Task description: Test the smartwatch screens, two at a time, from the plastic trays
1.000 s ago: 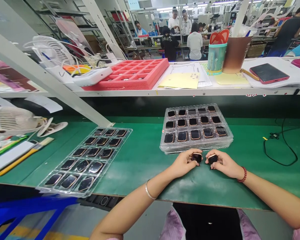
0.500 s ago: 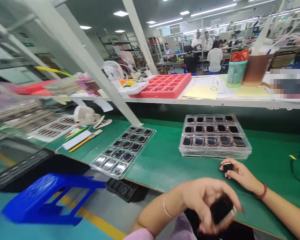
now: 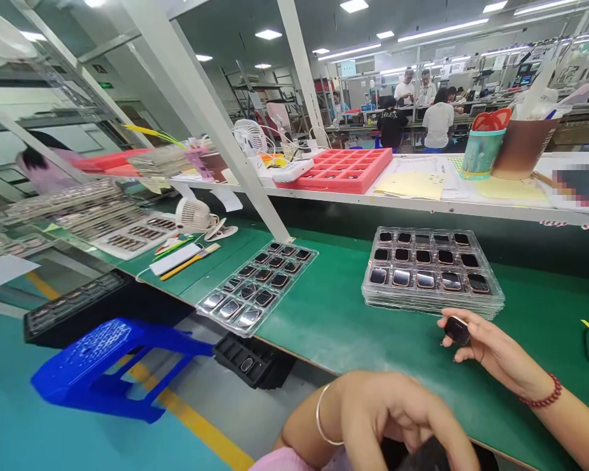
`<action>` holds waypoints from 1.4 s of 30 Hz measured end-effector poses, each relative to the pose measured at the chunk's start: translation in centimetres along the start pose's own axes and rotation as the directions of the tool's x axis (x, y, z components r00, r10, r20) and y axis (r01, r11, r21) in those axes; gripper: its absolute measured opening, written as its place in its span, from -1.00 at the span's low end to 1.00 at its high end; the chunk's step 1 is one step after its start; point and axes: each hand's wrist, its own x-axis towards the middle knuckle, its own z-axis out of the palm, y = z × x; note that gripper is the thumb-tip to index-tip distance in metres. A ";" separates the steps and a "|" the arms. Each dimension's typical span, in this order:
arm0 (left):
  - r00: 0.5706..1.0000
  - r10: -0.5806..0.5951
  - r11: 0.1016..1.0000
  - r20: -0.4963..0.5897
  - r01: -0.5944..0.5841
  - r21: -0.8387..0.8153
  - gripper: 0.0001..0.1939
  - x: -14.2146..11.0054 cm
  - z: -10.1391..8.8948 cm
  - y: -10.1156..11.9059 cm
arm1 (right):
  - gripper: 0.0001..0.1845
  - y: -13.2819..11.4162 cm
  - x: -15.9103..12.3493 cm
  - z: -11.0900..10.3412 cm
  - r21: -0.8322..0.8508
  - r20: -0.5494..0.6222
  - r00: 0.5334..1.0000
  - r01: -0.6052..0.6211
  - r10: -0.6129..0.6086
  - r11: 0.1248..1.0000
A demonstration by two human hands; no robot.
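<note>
In my right hand (image 3: 500,350) a strapless smartwatch (image 3: 456,330) with a dark screen is pinched between the fingers, just above the green table and in front of a stack of clear trays (image 3: 422,301) full of similar watches. My left hand (image 3: 392,409) is close to the camera at the bottom, past the table's front edge, its fingers curled around a second smartwatch (image 3: 427,456). Only a dark part of that watch shows; the frame's bottom edge cuts it off. Left of centre lies another clear tray (image 3: 301,268) filled with watches.
A white post (image 3: 255,190) slants down to the table (image 3: 319,307). Above it a shelf carries a red foam tray (image 3: 363,186) and cups. To the left are a small fan (image 3: 192,216), a brush (image 3: 184,265), a blue stool (image 3: 91,360) and a black tray (image 3: 238,363).
My left hand has drawn back from the table towards me with its smartwatch. The right hand has kept hold of its own, now turned differently. The view has swung left.
</note>
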 end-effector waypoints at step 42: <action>0.758 0.306 0.936 -0.576 -0.128 0.328 -0.46 -0.8 -5.2 0.4 | -0.36 -2.2 -1.9 0.9 -0.001 0.113 0.991 0.067 -0.066 0.998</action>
